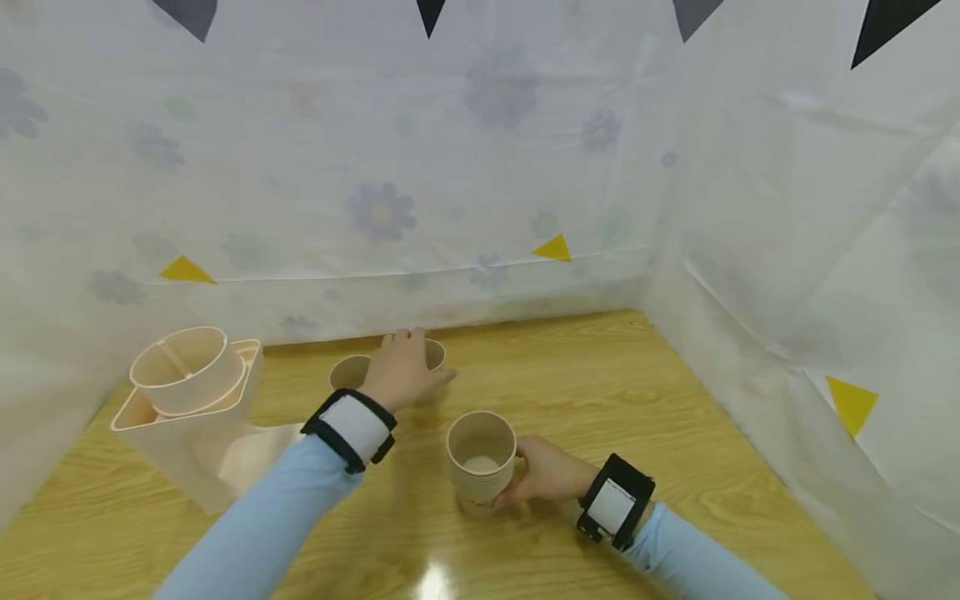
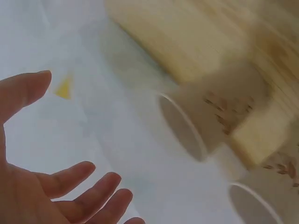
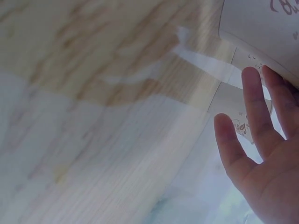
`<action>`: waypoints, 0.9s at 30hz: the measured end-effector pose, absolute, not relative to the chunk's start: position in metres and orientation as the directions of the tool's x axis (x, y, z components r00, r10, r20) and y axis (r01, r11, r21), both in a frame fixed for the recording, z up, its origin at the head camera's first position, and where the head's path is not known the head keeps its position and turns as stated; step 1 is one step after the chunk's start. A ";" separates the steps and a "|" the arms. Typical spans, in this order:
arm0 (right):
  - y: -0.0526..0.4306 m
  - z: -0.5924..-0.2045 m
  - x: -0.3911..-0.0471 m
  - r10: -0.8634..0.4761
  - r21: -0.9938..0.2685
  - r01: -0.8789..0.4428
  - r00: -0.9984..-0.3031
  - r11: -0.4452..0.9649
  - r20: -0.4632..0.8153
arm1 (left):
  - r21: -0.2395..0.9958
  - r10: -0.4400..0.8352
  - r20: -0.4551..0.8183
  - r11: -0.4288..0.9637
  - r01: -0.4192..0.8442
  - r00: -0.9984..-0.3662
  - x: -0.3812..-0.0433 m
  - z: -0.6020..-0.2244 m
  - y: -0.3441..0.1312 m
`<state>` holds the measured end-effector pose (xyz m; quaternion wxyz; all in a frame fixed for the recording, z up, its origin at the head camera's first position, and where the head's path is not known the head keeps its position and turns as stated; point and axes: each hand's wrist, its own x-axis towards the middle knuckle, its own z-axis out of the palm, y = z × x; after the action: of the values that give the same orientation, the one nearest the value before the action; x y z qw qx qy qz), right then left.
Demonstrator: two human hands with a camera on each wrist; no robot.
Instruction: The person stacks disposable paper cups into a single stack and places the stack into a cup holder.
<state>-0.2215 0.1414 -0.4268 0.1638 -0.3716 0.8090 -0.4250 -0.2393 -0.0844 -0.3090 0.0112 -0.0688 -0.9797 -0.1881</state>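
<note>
My left hand reaches over two upright paper cups, a left cup and a right cup, at the table's far side. In the left wrist view its fingers are spread and slightly bent, with nothing between them; the leaf-printed cups there stand apart from the fingertips. My right hand holds a stack of paper cups from its right side, thumb in front and fingers behind. Several stacked rims show below the top one. In the right wrist view, the fingers lie along the printed cup wall.
On the left stands a cream plastic holder with a round tub in its top and a low arm extending right. Pale flowered sheeting hangs behind and beside the wooden table.
</note>
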 end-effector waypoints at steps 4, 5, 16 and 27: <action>0.141 -0.427 -0.220 -0.741 -0.806 -0.467 -0.669 0.365 0.052 | 0.330 0.031 -0.028 0.944 0.020 -0.999 -0.270 -0.323 -0.092; 0.140 -0.427 -0.219 -0.741 -0.804 -0.467 -0.669 0.369 0.048 | 0.323 0.018 -0.051 0.946 0.000 -0.999 -0.276 -0.327 -0.094; 0.130 -0.429 -0.211 -0.750 -0.780 -0.490 -0.660 0.389 0.040 | 0.284 -0.080 -0.103 0.953 -0.106 -0.991 -0.296 -0.356 -0.103; 0.130 -0.423 -0.210 -0.761 -0.807 -0.464 -0.649 0.364 0.030 | 0.366 -0.052 -0.105 0.927 -0.088 -0.993 -0.288 -0.342 -0.107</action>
<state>-0.2095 0.1304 -0.4235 0.1776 -0.3797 0.8066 -0.4167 -0.2881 -0.1072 -0.3424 -0.0468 0.0356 -0.9803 -0.1883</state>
